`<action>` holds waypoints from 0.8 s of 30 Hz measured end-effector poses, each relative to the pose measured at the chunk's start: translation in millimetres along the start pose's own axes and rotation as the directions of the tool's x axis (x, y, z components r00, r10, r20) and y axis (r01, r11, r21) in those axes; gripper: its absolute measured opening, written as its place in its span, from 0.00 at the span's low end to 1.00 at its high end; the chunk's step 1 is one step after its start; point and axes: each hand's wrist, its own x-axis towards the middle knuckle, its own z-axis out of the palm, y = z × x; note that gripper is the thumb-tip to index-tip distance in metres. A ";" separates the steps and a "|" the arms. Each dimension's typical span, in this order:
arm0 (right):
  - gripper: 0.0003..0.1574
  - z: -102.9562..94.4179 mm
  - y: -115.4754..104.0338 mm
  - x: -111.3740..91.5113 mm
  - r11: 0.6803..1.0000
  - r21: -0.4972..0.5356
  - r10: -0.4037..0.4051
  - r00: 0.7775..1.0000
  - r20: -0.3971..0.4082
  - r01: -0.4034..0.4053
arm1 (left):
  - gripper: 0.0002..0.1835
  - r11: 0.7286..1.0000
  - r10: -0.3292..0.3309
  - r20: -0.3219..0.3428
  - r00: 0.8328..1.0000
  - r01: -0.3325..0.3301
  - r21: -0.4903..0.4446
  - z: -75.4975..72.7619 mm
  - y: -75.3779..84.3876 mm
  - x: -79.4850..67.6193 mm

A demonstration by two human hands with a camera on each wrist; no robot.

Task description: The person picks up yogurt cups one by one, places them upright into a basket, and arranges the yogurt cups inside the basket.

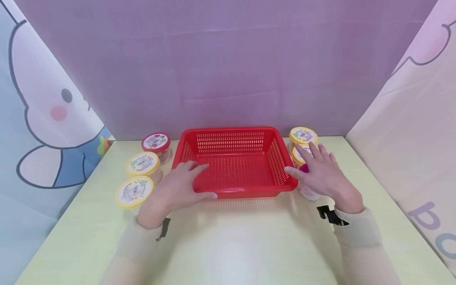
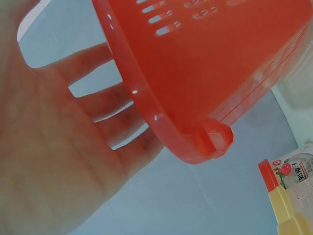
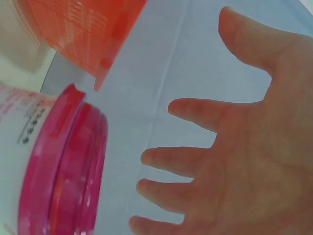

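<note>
My left hand [image 1: 173, 188] and right hand [image 1: 325, 176] are hanging outspread, empty, lidded tubs [image 1: 141, 163] beside the red basket [image 1: 249, 190] at nine and three o'clock seemingly awaiting handling.

Flat mauve-purple cloth backdrop [image 1: 221, 67]: hung across the rear, marked by faint fold creases
Pale yellow-green flat tabletop [image 1: 263, 233]: bordered by the backdrop at its far edge, brightened by a patch of reflected light at the front
Light-blue printed cloth [image 1: 14, 134]: hung at the left, filled by a white, pink-cheeked cartoon animal [image 1: 42, 122] outlined in dark grey
Cream-white printed cloth [image 1: 409, 130]: hung at the right, lettered low in muted purple and grey-blue
</note>
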 end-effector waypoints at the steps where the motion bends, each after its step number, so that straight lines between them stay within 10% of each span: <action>1: 0.59 -0.6 1.6 0.0 1.000 0.000 0.001 1.000 -0.001 -0.001 | 0.55 1.000 0.000 0.008 1.000 0.000 -0.001 0.2 0.5 0.1; 24: 0.65 -5.3 26.2 2.1 0.987 0.014 0.159 0.982 0.099 -0.161 | 0.24 0.999 0.013 0.126 0.992 -0.016 0.030 0.9 6.0 0.5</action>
